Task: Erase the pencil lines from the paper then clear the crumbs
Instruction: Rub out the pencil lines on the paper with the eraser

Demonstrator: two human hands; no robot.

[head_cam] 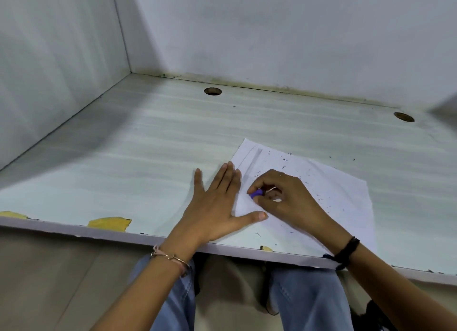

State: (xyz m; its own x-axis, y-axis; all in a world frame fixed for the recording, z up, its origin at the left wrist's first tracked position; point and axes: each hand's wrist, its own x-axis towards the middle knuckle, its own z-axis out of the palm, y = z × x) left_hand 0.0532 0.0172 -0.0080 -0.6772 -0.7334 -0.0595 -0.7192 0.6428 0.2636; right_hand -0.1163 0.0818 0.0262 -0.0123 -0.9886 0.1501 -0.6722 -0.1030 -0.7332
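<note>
A white paper (pixel 346 194) lies on the right, near part of a pale desk (pixel 148 145), turned at a slant so one corner points far and left. Its near edge reaches close to the desk's front lip.

The left hand (pixel 217 207) lies flat, palm down, fingers straight and a little spread. It rests mostly on the desk just left of the paper, with the fingertips over the sheet's left edge and the thumb stretched right onto its near-left corner.

The right hand (pixel 284 197) sits on the middle-left of the paper with its fingers curled, pinching a small purple eraser (pixel 256 193) between thumb and fingertips. The eraser's tip points left and touches the paper, just beside the left hand's fingers.

Faint grey pencil lines (pixel 249 157) run along the paper's far-left edge, beyond the eraser. Dark crumbs (pixel 309 175) are scattered over the sheet's far and right parts, and a few lie on the desk beyond it.

Two round holes (pixel 212 91) sit near the desk's far edge. Yellow patches (pixel 110 223) show along the front lip at left. The left wrist bears a thin bracelet (pixel 170 256), the right a black band (pixel 347 252). Blue jeans (pixel 309 301) show under the desk.
</note>
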